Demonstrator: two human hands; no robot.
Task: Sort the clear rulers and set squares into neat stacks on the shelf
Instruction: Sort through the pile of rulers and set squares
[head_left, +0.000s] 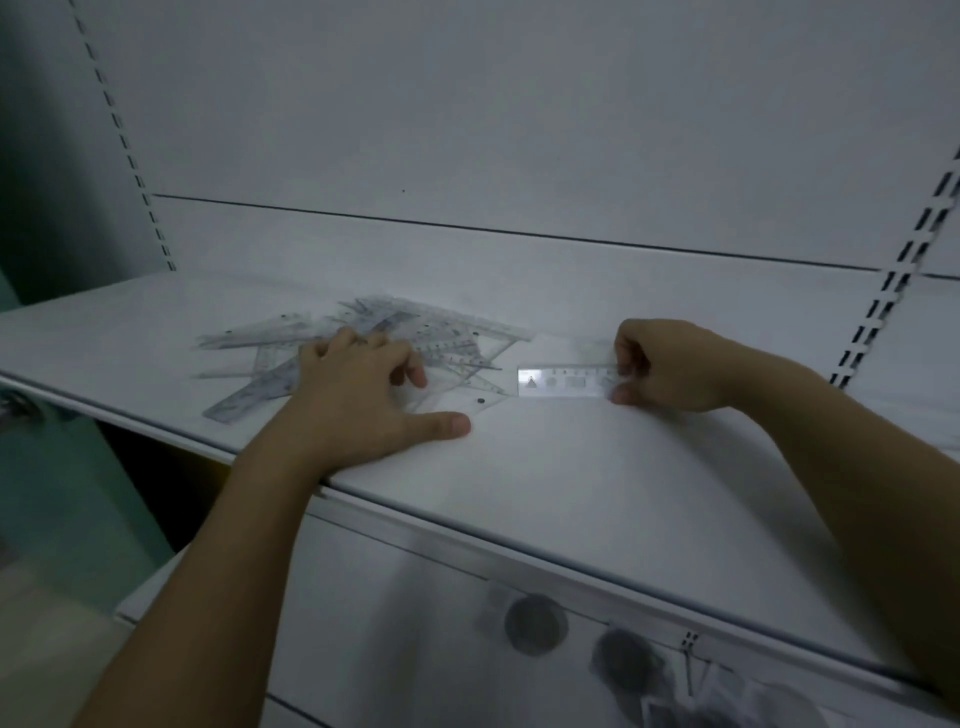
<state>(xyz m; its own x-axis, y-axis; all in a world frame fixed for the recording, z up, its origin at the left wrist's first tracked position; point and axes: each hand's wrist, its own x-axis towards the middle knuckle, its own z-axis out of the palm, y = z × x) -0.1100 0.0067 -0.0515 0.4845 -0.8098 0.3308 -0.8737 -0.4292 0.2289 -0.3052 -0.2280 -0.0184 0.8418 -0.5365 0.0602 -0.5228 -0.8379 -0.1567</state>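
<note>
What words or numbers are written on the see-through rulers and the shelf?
Nothing here can be read.
The ruler pinched by the right hand: tick marks and a triangle cut-out show, numbers too blurred.
The pile of rulers: markings too small and blurred.
The shelf: no writing visible.

I see a white back panel (493, 104). A slotted upright (901, 270) edges its right side. A teal wall (41, 156) lies beyond its left.

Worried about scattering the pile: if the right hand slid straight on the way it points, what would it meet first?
Likely the nearest set square of the pile, struck by the ruler that the right hand pinches, just before the left hand. Height is hard to judge.
</note>
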